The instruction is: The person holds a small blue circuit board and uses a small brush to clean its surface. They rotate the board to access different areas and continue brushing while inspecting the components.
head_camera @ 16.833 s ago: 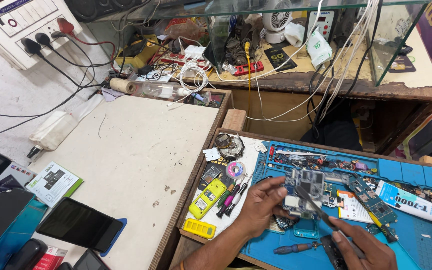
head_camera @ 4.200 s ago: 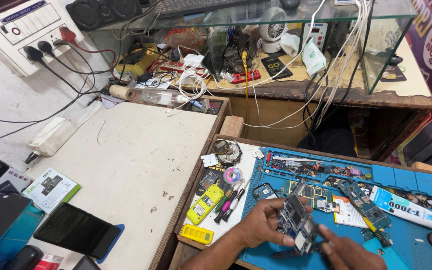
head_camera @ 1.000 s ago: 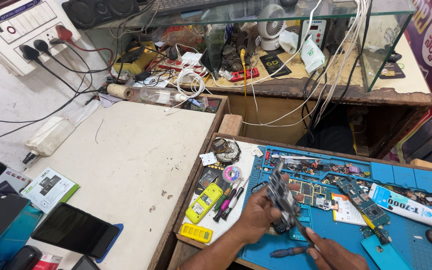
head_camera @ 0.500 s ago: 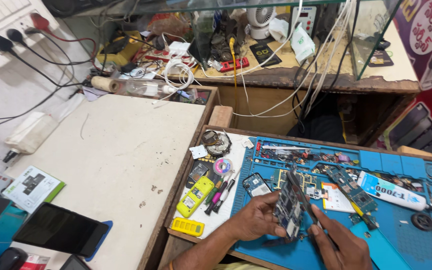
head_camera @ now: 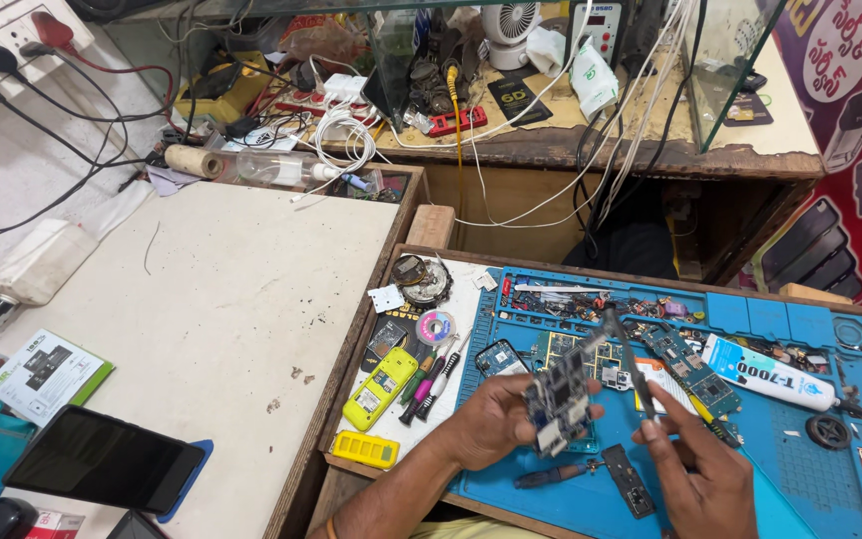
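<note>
Board (head_camera: pixel 559 391) sits tight in your left hand (head_camera: pixel 491 427); your right hand (head_camera: pixel 695 461) at 3 o'clock pinches tweezers (head_camera: pixel 629 351). You're picking parts; steady that tip next.

Your left hand (head_camera: pixel 491 424) and right hand (head_camera: pixel 700 469) are bare, without gloves or rings in view. Your forearms carry no sleeves. An orange band circles your left wrist; pale yellow cloth shows below.

Yellow phone (head_camera: pixel 379 387) beside screwdrivers (head_camera: pixel 429 377) — white glue tube (head_camera: pixel 768 371) right.
</note>
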